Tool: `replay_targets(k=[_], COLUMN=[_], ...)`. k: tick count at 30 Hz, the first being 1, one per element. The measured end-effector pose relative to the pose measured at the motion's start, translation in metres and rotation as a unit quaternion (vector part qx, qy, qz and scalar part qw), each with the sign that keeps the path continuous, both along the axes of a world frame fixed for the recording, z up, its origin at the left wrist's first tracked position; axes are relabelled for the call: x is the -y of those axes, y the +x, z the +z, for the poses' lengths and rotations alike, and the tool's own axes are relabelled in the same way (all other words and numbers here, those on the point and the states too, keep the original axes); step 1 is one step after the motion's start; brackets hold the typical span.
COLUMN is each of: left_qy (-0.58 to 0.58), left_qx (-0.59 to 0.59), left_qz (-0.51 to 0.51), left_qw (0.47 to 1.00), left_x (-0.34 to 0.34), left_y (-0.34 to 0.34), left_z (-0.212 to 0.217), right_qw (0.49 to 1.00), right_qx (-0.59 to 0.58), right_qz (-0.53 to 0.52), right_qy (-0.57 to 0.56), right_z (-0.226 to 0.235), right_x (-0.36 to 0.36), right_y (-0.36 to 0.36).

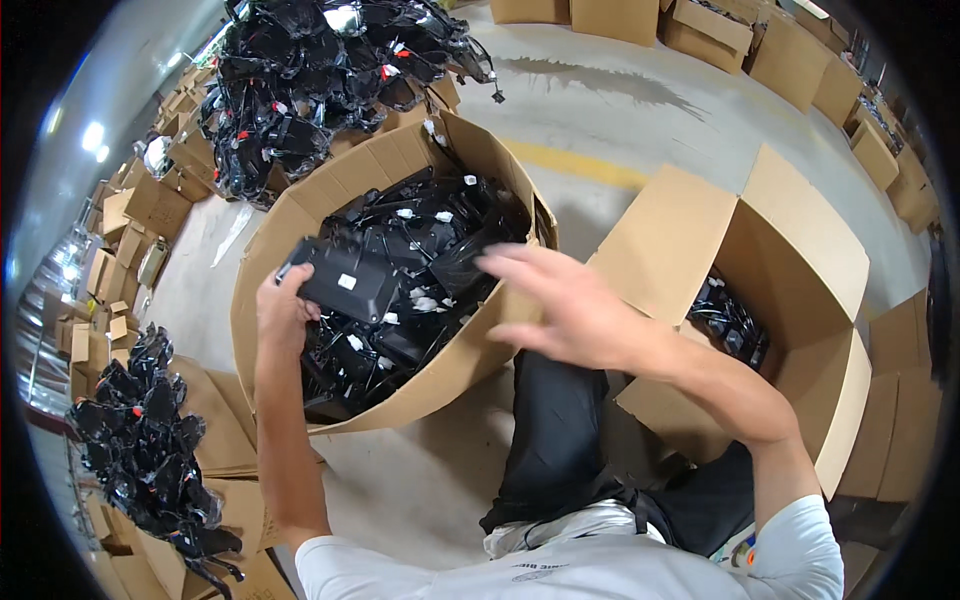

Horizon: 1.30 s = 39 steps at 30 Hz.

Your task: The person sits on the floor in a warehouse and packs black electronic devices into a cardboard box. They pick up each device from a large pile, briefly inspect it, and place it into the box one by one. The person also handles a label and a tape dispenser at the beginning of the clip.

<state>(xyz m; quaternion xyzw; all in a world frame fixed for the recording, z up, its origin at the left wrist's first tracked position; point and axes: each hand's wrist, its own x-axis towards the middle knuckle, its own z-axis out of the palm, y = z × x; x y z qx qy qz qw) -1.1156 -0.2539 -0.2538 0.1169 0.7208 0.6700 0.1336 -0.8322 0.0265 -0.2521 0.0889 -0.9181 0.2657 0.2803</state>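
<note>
Over a large open cardboard box (262, 300), my left hand (284, 300) grips the left end of a flat black plastic part (350, 281) with a small white label. The part's exact kind I cannot make out. To its right, my right hand (560, 300) is over the box's near right edge, fingers spread and slightly blurred, holding nothing. Beneath both, the box is filled with a tangle of similar black parts (440, 235), with cables and white connectors among them.
On my right stands another open cardboard box (810, 290) holding some black parts (735, 320). Tall heaps of black cabled parts rise at the far left (290, 90) and near left (140, 440). More cartons (615, 18) line the back, and a yellow stripe (580, 163) crosses the floor.
</note>
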Motion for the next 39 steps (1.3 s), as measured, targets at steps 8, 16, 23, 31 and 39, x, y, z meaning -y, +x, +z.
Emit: replay_targets(k=[8, 16, 23, 31, 39], left_qy=[0.036, -0.526, -0.103, 0.176, 0.114], left_qx=[-0.026, -0.151, -0.138, 0.23, 0.222], left_qz=[-0.282, -0.287, -0.176, -0.323, -0.444], left_qw=[0.959, 0.786, 0.969, 0.901, 0.86], left_x=[0.016, 0.148, 0.018, -0.138, -0.199], left_y=[0.07, 0.025, 0.089, 0.17, 0.242], left_z=[0.056, -0.075, 0.07, 0.052, 0.016], right_qw=[0.991, 0.905, 0.957, 0.947, 0.952], right_qx=[-0.13, 0.045, -0.146, -0.186, 0.041], right_qz=[-0.008, -0.091, -0.142, -0.003, 0.012], right_qy=[0.017, -0.414, -0.209, 0.263, 0.302], right_z=[-0.008, -0.024, 0.018, 0.041, 0.03], right_x=[0.039, -0.05, -0.055, -0.064, -0.103], right_y=[-0.048, 0.026, 0.05, 0.089, 0.183])
